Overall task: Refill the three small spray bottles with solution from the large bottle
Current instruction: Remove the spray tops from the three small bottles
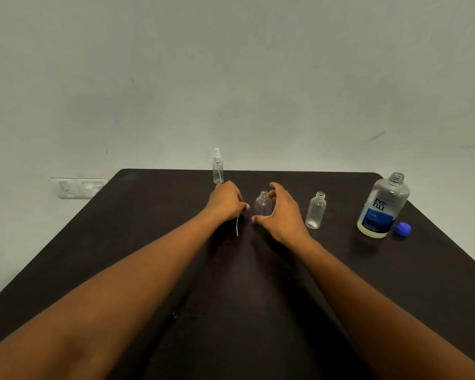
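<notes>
Taking the open middle bottle as the landmark, everything lies on a dark table set against a pale wall. Far to the left of that bottle, off the table edge, a white switch plate is fixed to the wall. Nearer, to the left and behind the middle bottle, a capped spray bottle stands upright at the table's far edge with its white pump head on. Just left of the middle bottle, the left hand is curled tight, knuckles up, its fingers closed on something mostly hidden; a thin white dip tube hangs down from under the fist, so it grips a spray pump whose head cannot be seen. The middle bottle itself is upright, clear, neck uncovered. The right hand curves around its right side in a wide, loose C, thumb low in front and fingers arched near the neck; whether it actually touches the plastic cannot be told. To the right stands a second open bottle, upright and apart from the hand. Farther right is the large solution bottle, uncapped, with a blue label, and its blue cap lies on the table just beside its base.
</notes>
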Action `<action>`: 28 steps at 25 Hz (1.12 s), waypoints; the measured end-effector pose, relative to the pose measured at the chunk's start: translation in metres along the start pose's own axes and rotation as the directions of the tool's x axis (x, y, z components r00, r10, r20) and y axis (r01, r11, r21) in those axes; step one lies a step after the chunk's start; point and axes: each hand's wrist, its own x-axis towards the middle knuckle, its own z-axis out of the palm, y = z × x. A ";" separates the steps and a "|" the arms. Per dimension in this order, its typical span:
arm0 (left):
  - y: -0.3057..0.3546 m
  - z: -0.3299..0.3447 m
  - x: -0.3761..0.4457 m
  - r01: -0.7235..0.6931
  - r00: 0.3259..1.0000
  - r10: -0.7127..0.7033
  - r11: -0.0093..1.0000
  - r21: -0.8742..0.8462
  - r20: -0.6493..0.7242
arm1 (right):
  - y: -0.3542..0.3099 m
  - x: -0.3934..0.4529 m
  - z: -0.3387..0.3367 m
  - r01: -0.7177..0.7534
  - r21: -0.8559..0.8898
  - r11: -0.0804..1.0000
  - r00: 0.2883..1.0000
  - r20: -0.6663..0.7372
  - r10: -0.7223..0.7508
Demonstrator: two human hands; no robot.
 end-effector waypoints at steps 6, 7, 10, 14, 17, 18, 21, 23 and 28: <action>0.001 0.001 0.000 0.022 1.000 -0.022 0.998 0.056 -0.007 | -0.001 -0.001 -0.003 -0.005 0.013 1.000 1.000 -0.002 0.005; 0.001 0.001 0.000 0.018 1.000 -0.018 0.998 0.065 -0.011 | -0.001 -0.002 -0.003 -0.005 0.014 1.000 1.000 -0.003 0.005; 0.001 -0.001 -0.001 0.016 1.000 -0.015 0.998 0.068 -0.018 | -0.003 -0.002 -0.004 -0.006 0.024 1.000 1.000 -0.004 0.006; 0.002 -0.002 -0.004 0.034 0.999 -0.032 0.998 0.054 -0.038 | -0.005 -0.005 -0.008 -0.004 0.019 1.000 1.000 -0.016 0.004; 0.001 -0.006 -0.009 0.041 0.998 -0.038 0.998 0.044 -0.054 | -0.009 -0.009 -0.012 -0.004 0.009 1.000 1.000 -0.027 0.005; 0.000 -0.008 -0.011 0.035 0.998 -0.033 0.999 0.040 -0.060 | -0.011 -0.011 -0.014 -0.005 0.005 1.000 1.000 -0.030 0.005; -0.002 -0.020 -0.022 0.024 0.995 -0.024 1.000 0.004 -0.095 | -0.022 -0.018 -0.023 0.013 -0.004 1.000 0.998 -0.056 -0.013; -0.004 -0.032 -0.033 0.008 0.994 -0.009 1.000 -0.009 -0.112 | -0.035 -0.025 -0.032 0.049 0.005 0.999 0.995 -0.086 -0.049; -0.012 -0.071 -0.072 -0.067 0.988 0.065 0.998 -0.013 -0.137 | -0.069 -0.046 -0.042 0.147 0.002 0.989 0.981 -0.126 -0.145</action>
